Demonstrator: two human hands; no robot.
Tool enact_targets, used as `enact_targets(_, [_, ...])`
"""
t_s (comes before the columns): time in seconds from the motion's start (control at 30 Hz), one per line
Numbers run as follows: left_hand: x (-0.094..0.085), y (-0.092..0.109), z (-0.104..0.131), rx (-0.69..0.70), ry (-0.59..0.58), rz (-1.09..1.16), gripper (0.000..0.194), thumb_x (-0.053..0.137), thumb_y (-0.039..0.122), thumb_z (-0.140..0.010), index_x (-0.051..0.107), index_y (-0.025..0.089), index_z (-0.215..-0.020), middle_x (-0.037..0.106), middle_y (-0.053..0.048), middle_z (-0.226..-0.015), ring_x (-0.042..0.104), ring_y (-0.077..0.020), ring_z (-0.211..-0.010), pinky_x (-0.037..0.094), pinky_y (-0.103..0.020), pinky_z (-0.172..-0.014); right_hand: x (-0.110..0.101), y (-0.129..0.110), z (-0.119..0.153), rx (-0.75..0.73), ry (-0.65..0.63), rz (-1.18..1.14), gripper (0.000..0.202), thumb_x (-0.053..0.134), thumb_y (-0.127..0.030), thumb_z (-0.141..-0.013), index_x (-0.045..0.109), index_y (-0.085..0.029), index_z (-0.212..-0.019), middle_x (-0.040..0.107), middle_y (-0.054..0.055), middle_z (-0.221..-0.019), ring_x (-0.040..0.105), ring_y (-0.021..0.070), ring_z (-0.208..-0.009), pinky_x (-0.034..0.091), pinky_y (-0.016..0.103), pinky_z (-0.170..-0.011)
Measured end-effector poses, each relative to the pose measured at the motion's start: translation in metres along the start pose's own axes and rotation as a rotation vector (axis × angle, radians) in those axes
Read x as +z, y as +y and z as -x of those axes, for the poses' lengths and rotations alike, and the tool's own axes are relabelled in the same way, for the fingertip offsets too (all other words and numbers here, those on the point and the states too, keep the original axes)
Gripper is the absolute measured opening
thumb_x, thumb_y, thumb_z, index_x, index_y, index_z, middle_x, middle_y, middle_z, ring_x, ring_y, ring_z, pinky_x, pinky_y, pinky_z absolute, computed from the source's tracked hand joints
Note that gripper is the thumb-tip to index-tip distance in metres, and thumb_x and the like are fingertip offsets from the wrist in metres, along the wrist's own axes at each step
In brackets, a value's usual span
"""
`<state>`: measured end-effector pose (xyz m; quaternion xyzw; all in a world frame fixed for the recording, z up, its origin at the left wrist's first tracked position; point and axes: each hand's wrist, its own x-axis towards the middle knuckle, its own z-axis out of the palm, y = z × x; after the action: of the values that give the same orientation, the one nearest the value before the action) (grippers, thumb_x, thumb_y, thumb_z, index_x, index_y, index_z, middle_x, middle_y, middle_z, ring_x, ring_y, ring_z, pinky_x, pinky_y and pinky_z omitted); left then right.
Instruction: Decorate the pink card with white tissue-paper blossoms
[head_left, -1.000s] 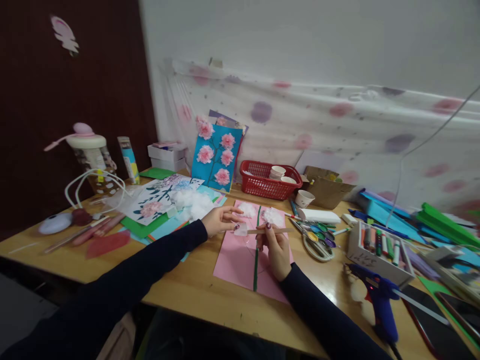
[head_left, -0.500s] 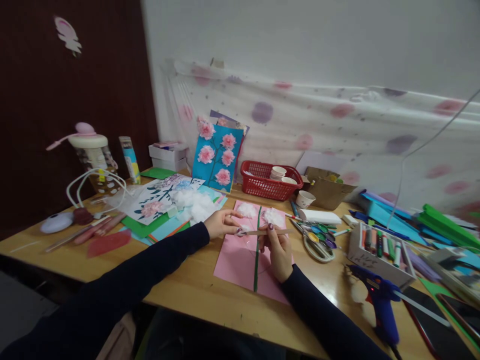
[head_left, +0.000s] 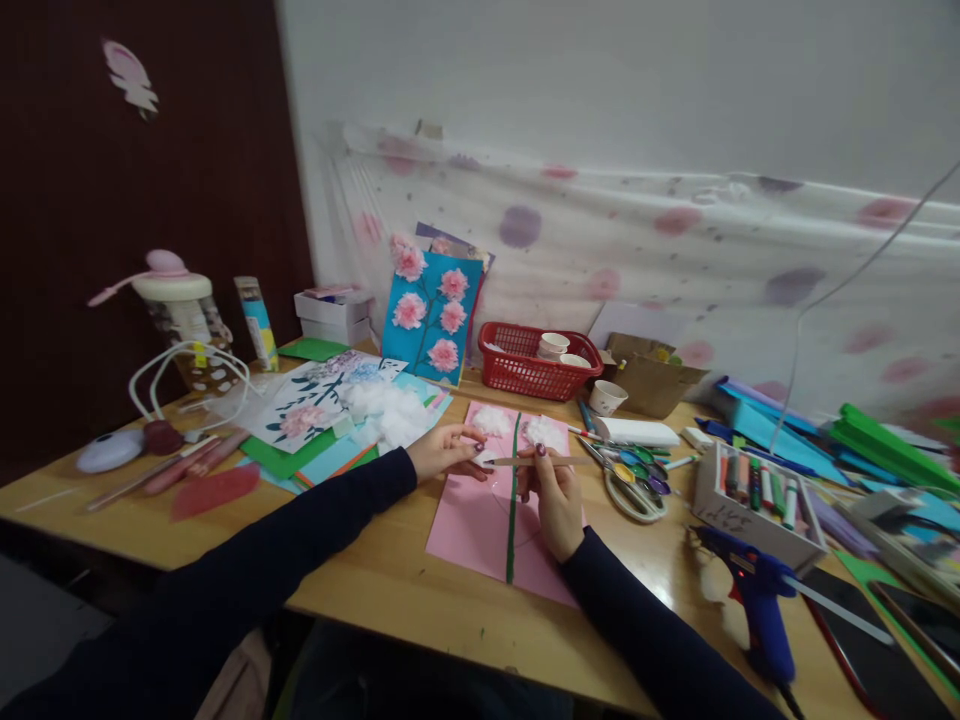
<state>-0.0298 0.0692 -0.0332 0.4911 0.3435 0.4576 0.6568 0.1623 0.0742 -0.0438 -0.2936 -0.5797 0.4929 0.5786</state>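
Observation:
My right hand (head_left: 553, 492) pinches a thin tan stick (head_left: 525, 461), held level over the pink sheet (head_left: 465, 535). The stick's dark tip meets a small white piece (head_left: 480, 464) between the fingertips of my left hand (head_left: 444, 453). Too little of that piece shows to tell its material. A dark green strip (head_left: 511, 540) runs down the pink sheet. Two white cotton tufts, a left tuft (head_left: 491, 421) and a right tuft (head_left: 545, 432), lie on its upper part, one on either side of the strip.
More cotton (head_left: 386, 410) lies on coloured papers to the left. A red basket (head_left: 517, 378) with paper cups stands behind. Scissors (head_left: 637, 505), a marker box (head_left: 757, 515) and a blue glue gun (head_left: 761, 600) are to the right. A blue flower card (head_left: 405, 350) leans at the back.
The view has shifted slightly. Both hands stay in nearly the same place, with the stick's tip still at the white piece in my left fingers.

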Motion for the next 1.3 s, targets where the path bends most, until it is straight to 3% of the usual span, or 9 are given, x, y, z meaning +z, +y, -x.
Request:
enact_targets(0.13, [-0.002, 0.001, 0.001, 0.044, 0.003, -0.107, 0.058, 0.082, 0.032, -0.055, 0.050, 0.012, -0.099, 0.072, -0.010, -0.074, 0.070, -0.0218, -0.070, 0.048, -0.032, -0.074, 0.000, -0.001, -0.001, 0.018, 0.016, -0.020, 0.036, 0.052, -0.050, -0.083, 0.059, -0.014, -0.079, 0.053, -0.002, -0.053, 0.047, 0.0083, -0.041, 0.037, 0.020, -0.037])
enact_targets(0.33, [-0.004, 0.001, 0.001, 0.094, -0.019, -0.177, 0.060, 0.080, 0.037, -0.056, 0.048, 0.013, -0.101, 0.072, -0.012, -0.077, 0.070, -0.0214, -0.071, 0.047, -0.030, -0.070, -0.001, -0.007, -0.004, 0.022, 0.143, -0.071, 0.039, 0.053, -0.054, -0.079, 0.057, -0.016, -0.074, 0.050, -0.004, -0.047, 0.044, 0.0087, -0.039, 0.033, 0.020, -0.035])
enact_targets(0.6, [0.001, -0.003, 0.003, 0.105, -0.040, -0.274, 0.052, 0.075, 0.035, -0.065, 0.047, 0.014, -0.104, 0.072, -0.009, -0.079, 0.070, -0.0203, -0.072, 0.044, -0.025, -0.064, 0.001, -0.002, 0.001, 0.069, 0.013, -0.048, 0.040, 0.051, -0.055, -0.080, 0.056, -0.016, -0.075, 0.050, -0.004, -0.049, 0.045, 0.0093, -0.040, 0.036, 0.021, -0.037])
enact_targets(0.73, [0.004, -0.003, 0.005, 0.078, -0.064, -0.271, 0.052, 0.074, 0.034, -0.067, 0.046, 0.014, -0.106, 0.072, -0.010, -0.081, 0.070, -0.0213, -0.075, 0.045, -0.026, -0.065, 0.002, -0.002, 0.003, 0.074, 0.006, -0.036, 0.041, 0.052, -0.056, -0.080, 0.057, -0.015, -0.075, 0.049, -0.004, -0.049, 0.045, 0.0086, -0.039, 0.036, 0.020, -0.037])
enact_targets(0.97, [0.008, 0.001, 0.007, 0.055, -0.145, -0.128, 0.052, 0.072, 0.032, -0.069, 0.045, 0.013, -0.109, 0.072, -0.012, -0.082, 0.069, -0.0253, -0.080, 0.046, -0.039, -0.082, 0.002, -0.004, 0.002, 0.062, -0.008, -0.008, 0.042, 0.051, -0.056, -0.080, 0.057, -0.015, -0.075, 0.050, -0.003, -0.049, 0.045, 0.0087, -0.039, 0.035, 0.021, -0.037])
enact_targets(1.17, [0.007, 0.002, 0.008, 0.038, -0.098, -0.199, 0.054, 0.076, 0.033, -0.065, 0.047, 0.014, -0.106, 0.073, -0.013, -0.083, 0.070, -0.0232, -0.078, 0.046, -0.037, -0.081, 0.002, -0.005, 0.001, 0.084, -0.040, -0.021, 0.041, 0.052, -0.056, -0.080, 0.057, -0.015, -0.074, 0.050, -0.004, -0.049, 0.045, 0.0084, -0.039, 0.035, 0.020, -0.036])
enact_targets(1.3, [0.000, 0.007, 0.005, 0.037, -0.033, -0.192, 0.052, 0.079, 0.035, -0.060, 0.050, 0.013, -0.098, 0.073, -0.012, -0.083, 0.070, -0.0229, -0.077, 0.047, -0.037, -0.081, 0.000, -0.006, -0.005, 0.072, 0.040, -0.089, 0.043, 0.054, -0.058, -0.076, 0.057, -0.016, -0.074, 0.051, -0.003, -0.051, 0.045, 0.0082, -0.037, 0.035, 0.020, -0.034])
